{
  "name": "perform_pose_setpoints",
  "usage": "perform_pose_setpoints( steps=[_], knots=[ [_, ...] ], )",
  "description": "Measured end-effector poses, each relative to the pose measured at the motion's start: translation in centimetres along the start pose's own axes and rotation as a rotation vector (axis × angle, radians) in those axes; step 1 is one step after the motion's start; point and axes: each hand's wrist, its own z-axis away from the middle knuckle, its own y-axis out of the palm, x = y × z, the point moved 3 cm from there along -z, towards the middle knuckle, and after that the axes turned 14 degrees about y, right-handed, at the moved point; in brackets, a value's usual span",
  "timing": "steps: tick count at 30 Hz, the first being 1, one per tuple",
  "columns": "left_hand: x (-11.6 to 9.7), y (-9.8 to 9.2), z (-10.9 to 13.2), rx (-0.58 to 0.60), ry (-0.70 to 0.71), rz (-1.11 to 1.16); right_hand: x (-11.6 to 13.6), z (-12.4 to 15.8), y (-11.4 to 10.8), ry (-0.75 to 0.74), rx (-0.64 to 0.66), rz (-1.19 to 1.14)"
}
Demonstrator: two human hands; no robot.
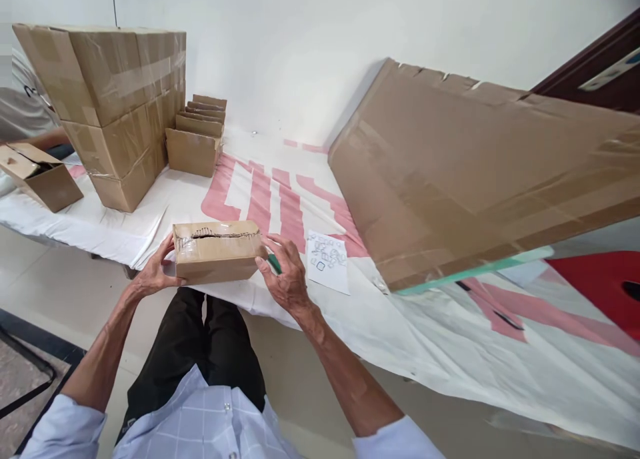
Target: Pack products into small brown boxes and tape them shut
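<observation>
1. White wall; table [75,222] under a white/pink sheet.
2. Box [217,251] sits at the near table edge betw. both hands, jagged slit on top.
3. L hand [155,272] clasps its left end and R hand [286,277] its right end, prob. to steady it.
4. R hand also tucks a green pen [274,263] under its fingers.
5. Paper [329,260] is just right of R hand; stack [110,105] is well beyond L hand; cardboard [475,172] is far right.

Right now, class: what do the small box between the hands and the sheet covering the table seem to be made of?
The small box looks like matt brown corrugated cardboard: its torn top slit shows a ragged edge, with glossy clear tape over it. The sheet seems thin white plastic or coated fabric, printed pink; it creases and shines faintly.
</observation>
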Motion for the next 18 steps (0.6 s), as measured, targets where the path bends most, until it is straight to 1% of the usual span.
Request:
perform_pose_setpoints(
  steps=[2,4,9,14,16,18],
  knots=[
    [-0.1,0.3,0.1,-0.029,0.006,-0.034,0.1,-0.4,0.7,0.018,0.054,-0.032],
    [-0.4,0.7,0.2,-0.069,0.022,-0.082,-0.5,-0.3,0.9,0.067,0.091,-0.066],
    [-1.9,2.5,-0.2,-0.177,0.081,-0.137,-3.2,0.1,-0.3,0.185,0.138,-0.147],
    [-3.6,4.6,-1.5,-0.284,0.172,-0.083,-4.7,0.1,-1.3,0.323,0.116,-0.217],
    [-4.3,5.1,-1.9,-0.297,0.204,-0.094,-4.9,0.2,-1.3,0.367,0.105,-0.241],
    [-5.0,5.3,-2.1,-0.287,0.247,-0.131,-5.0,0.3,-1.3,0.403,0.102,-0.259]
  ],
)
